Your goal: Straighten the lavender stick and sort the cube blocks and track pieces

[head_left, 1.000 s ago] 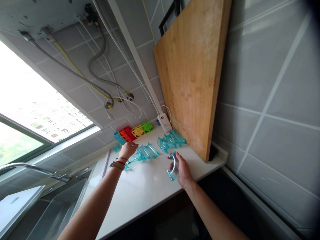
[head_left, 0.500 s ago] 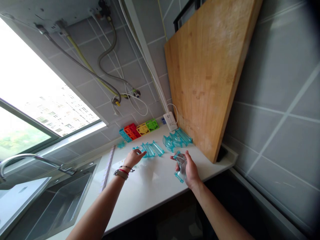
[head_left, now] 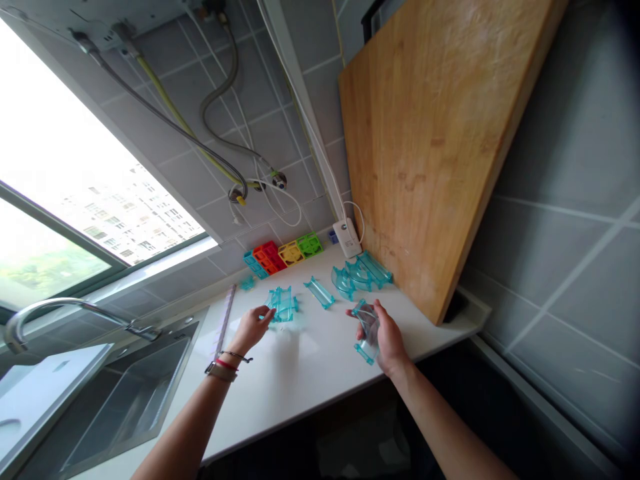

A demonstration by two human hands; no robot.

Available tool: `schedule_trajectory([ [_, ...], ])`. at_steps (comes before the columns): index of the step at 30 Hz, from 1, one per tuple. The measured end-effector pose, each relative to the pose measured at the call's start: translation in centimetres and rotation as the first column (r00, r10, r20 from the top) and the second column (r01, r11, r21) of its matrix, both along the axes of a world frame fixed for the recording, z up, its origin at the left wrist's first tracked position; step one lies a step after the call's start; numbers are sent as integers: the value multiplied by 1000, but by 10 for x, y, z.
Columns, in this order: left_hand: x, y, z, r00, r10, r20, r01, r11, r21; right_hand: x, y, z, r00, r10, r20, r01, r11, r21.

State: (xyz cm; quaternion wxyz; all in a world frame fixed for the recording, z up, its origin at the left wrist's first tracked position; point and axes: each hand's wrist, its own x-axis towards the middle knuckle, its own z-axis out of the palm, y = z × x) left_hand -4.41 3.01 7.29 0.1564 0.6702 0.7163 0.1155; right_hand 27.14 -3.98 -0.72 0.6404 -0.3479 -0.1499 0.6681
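My right hand [head_left: 393, 340] holds a clear teal curved track piece [head_left: 369, 330] above the counter's front part. My left hand [head_left: 254, 328] has its thumb and fingers closed at the left edge of a group of teal track pieces [head_left: 283, 303]; whether it grips one of them is hard to see. A single straight teal piece [head_left: 319, 292] lies apart, to the right of that group. Farther right, curved teal pieces [head_left: 350, 279] and straight teal pieces [head_left: 375, 269] lie side by side near the wooden board.
Red [head_left: 269, 257], yellow [head_left: 291, 253] and green blocks [head_left: 309, 245] line the wall beside a white power adapter [head_left: 347, 238]. A large wooden board [head_left: 420, 153] leans at the right. Left are a purple strip [head_left: 225, 321], the sink [head_left: 135, 387] and its faucet [head_left: 75, 304].
My left hand has moved left, and the teal pieces by it now sit farther left, bunched together, apart from one straight piece. My right hand still holds its piece. The view has shifted slightly.
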Motion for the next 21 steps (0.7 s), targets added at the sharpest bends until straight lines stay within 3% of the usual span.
schedule_trajectory([
  [7, 3, -69, -14, 961, 23, 274, -51, 994, 97, -1, 0, -1, 1000, 10, 12, -10, 1000, 14],
  [12, 5, -110, -30, 832, 63, 551, -183, 969, 166, -2, -1, -1, 999, -3, 52, 2, 1000, 19],
  [14, 7, -121, -36, 732, 75, 677, -247, 956, 161, -3, -3, 2, 997, -2, 75, 1, 1000, 25],
  [17, 16, -135, -43, 498, 75, 864, -337, 935, 113, -2, -4, 4, 996, 4, 92, -8, 999, 44],
  [19, 24, -143, -45, 348, 84, 934, -370, 927, 54, -2, -4, 4, 996, 6, 92, -11, 998, 55],
  [21, 33, -150, -44, 243, 102, 965, -398, 918, 3, -1, -4, 3, 995, -6, 98, -1, 998, 70],
])
